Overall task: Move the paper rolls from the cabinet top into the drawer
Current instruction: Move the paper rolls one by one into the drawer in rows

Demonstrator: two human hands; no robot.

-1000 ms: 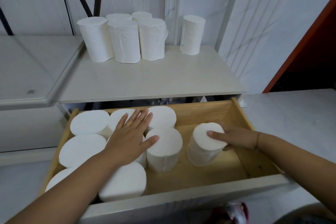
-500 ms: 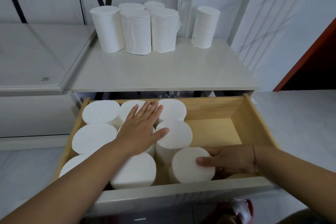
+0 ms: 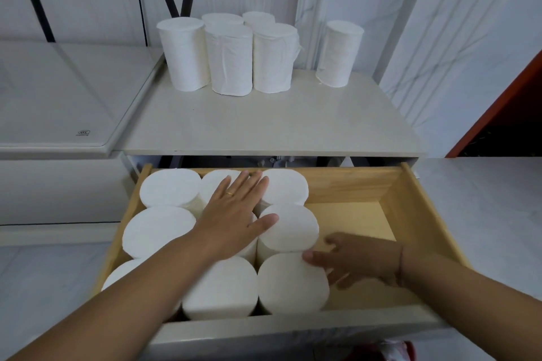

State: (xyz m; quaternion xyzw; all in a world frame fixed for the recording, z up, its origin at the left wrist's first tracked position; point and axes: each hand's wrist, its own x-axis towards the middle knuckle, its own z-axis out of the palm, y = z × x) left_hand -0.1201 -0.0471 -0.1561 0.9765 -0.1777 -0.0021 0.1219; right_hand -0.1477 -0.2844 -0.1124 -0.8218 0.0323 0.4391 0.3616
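Observation:
Several white paper rolls stand upright in the left part of the open wooden drawer [image 3: 404,187]. My left hand [image 3: 234,214] lies flat and open on the tops of the middle rolls. At the drawer's front stands one roll [image 3: 290,281], and my right hand [image 3: 355,261] is against its right side, thumb on the top edge and fingers spread along the side. More rolls remain on the cabinet top [image 3: 264,126]: a cluster of several [image 3: 231,58] at the back and a single one [image 3: 337,53] to its right.
The right part of the drawer shows bare wood. A lower white surface [image 3: 58,97] adjoins the cabinet on the left. Walls rise behind and to the right, with a red-edged dark opening [image 3: 504,126] at far right. Something red [image 3: 387,350] lies below the drawer front.
My right hand has pushed the front roll leftward until it stands against the other rolls. My left hand has stayed flat on the roll tops.

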